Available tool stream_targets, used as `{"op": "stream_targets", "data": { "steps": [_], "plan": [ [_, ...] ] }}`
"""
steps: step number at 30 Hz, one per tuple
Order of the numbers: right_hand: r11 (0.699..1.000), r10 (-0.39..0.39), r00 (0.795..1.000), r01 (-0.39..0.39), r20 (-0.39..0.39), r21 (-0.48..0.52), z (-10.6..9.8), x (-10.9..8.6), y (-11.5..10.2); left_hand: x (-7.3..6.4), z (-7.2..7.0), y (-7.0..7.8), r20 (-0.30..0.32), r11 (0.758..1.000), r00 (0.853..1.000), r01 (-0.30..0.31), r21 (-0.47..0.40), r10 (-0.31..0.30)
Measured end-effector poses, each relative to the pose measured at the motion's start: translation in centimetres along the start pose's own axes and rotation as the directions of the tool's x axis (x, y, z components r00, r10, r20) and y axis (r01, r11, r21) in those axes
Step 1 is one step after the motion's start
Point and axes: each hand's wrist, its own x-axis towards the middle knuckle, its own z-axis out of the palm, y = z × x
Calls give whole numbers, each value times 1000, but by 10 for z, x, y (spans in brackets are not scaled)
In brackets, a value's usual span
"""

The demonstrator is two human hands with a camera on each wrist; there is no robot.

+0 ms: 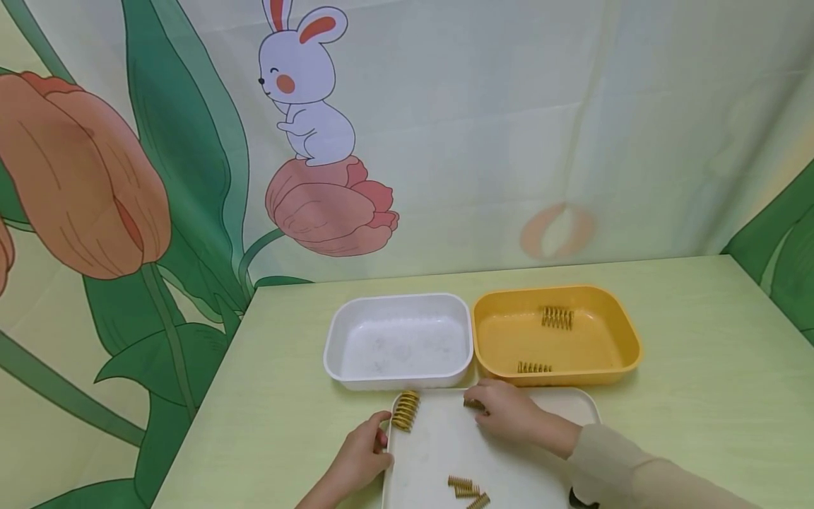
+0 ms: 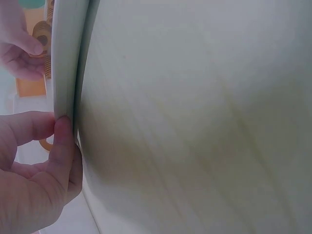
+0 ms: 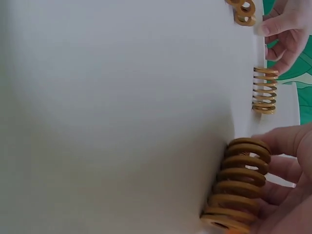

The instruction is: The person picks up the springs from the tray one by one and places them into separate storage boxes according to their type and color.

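Observation:
My left hand grips the left rim of a white tray; in the left wrist view its thumb and fingers pinch the tray edge. My right hand reaches over the tray's far side and holds a brass-coloured coil spring, mostly covered by the fingers in the head view. Another large coil spring lies in the tray's far left corner, close to the left fingertips. Several smaller springs lie in a loose group nearer the front of the tray.
Behind the tray, a white bin and a yellow bin stand side by side. Two springs lie in the yellow bin. The pale green table meets a printed curtain at the back.

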Motion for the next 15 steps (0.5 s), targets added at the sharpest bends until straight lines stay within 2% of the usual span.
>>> {"op": "stream_targets", "data": {
  "steps": [8, 15],
  "plan": [
    [994, 91, 993, -96, -77, -57, 10, 3, 0, 0, 0, 1, 7, 1000, 1000, 7, -7, -7],
    [993, 87, 990, -96, -109, -74, 15, 2, 0, 0, 0, 1, 4, 1000, 1000, 7, -15, -7]
  ]
}}
